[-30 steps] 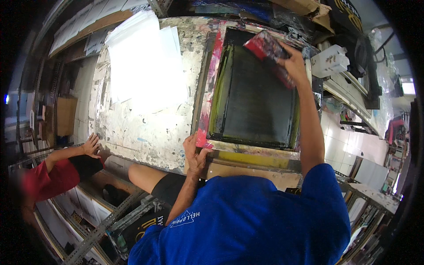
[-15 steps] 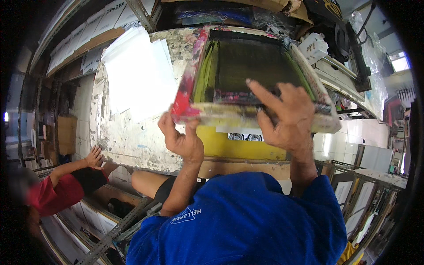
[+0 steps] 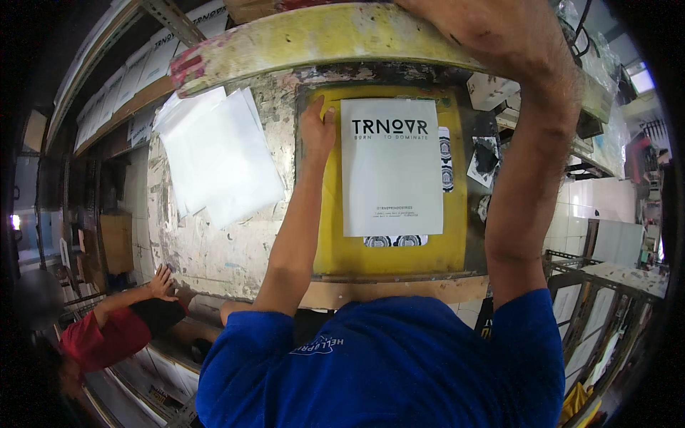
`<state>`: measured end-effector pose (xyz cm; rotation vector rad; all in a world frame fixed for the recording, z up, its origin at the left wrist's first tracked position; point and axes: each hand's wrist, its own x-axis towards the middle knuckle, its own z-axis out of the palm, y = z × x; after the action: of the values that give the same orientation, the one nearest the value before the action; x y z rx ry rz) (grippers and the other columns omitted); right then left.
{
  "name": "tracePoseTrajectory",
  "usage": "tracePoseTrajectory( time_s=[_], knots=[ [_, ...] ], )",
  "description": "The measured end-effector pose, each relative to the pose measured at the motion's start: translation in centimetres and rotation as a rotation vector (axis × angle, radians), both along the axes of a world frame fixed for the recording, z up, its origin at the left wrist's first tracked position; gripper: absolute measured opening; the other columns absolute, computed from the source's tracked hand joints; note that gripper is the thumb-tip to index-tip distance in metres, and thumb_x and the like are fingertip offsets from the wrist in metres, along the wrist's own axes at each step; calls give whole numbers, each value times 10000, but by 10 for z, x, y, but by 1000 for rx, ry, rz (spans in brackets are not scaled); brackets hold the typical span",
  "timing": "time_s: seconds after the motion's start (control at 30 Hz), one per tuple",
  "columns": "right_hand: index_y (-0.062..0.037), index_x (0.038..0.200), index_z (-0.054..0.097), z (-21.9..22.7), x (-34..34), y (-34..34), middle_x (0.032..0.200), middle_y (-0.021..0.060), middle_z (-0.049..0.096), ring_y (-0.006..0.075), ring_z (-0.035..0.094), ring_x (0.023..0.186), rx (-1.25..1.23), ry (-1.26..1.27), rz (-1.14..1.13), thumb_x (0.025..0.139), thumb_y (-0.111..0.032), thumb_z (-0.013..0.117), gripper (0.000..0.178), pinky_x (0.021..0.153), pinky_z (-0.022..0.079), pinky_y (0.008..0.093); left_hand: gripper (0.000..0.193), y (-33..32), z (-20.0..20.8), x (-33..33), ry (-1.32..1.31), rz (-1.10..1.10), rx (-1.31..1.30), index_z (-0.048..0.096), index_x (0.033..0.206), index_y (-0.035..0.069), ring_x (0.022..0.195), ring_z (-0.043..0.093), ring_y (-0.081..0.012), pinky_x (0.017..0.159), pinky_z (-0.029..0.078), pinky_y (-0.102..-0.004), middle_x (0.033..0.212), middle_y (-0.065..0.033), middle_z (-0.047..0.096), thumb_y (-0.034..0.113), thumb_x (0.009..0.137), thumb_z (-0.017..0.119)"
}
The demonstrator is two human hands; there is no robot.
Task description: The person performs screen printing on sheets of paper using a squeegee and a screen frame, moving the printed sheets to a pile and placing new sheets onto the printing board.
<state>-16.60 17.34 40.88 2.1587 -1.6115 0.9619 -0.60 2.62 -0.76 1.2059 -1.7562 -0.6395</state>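
The screen-printing frame [image 3: 321, 39] is tilted up at the far side, its yellow-stained wooden bar facing me. My right hand [image 3: 471, 25] holds that bar from above; its fingers run out past the top of the picture. Below lies a white sheet with black print [image 3: 392, 171], on a yellow print bed [image 3: 330, 246]. My left hand [image 3: 318, 132] reaches to the sheet's far left corner, thumb and fingers apart, with nothing in it. Small printed labels [image 3: 447, 160] show beside and under the sheet.
A loose pile of white sheets [image 3: 221, 160] lies on the stained worktable [image 3: 214, 253] to the left. An ink-smeared card [image 3: 484, 160] lies right of the bed. Another person's hand [image 3: 163, 283] rests at the table's near left corner. Boxes line the left shelf [image 3: 135, 118].
The frame has swung up and away from me, uncovering the printed sheet. My right hand went up with it. My left hand left the frame and moved forward beside the sheet.
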Motion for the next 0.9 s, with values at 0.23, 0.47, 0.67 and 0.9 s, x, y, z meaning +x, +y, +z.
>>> tracePoseTrajectory(
  time_s=[0.23,0.47,0.67,0.9],
  knots=[
    [46,1067,724,12,-20,-10,842,232,731,288,678,695,212,-273,233,797,-201,609,383,703,544,375,293,-19,-6,-35,-532,-5,120,748,1132,220,1152,563,-290,976,439,-472,1286,-48,620,287,847,762],
    [49,1075,724,10,-20,-6,865,219,738,278,671,703,72,-149,240,817,-202,623,374,704,541,359,140,-23,1,-35,-177,-83,174,750,966,126,801,694,-310,693,530,-406,885,-118,731,200,847,755],
    [35,1110,730,23,-13,-13,899,191,752,242,669,705,217,-194,221,840,-205,633,374,698,540,331,92,5,46,41,31,71,124,715,942,50,762,685,-266,722,523,-365,840,-146,721,102,865,716],
    [5,1180,719,4,-9,-20,898,154,758,189,647,679,26,-46,70,860,-187,638,382,669,527,294,34,37,42,198,351,311,108,669,910,-28,802,613,-143,768,504,-288,840,-56,676,0,892,676]
  ],
)
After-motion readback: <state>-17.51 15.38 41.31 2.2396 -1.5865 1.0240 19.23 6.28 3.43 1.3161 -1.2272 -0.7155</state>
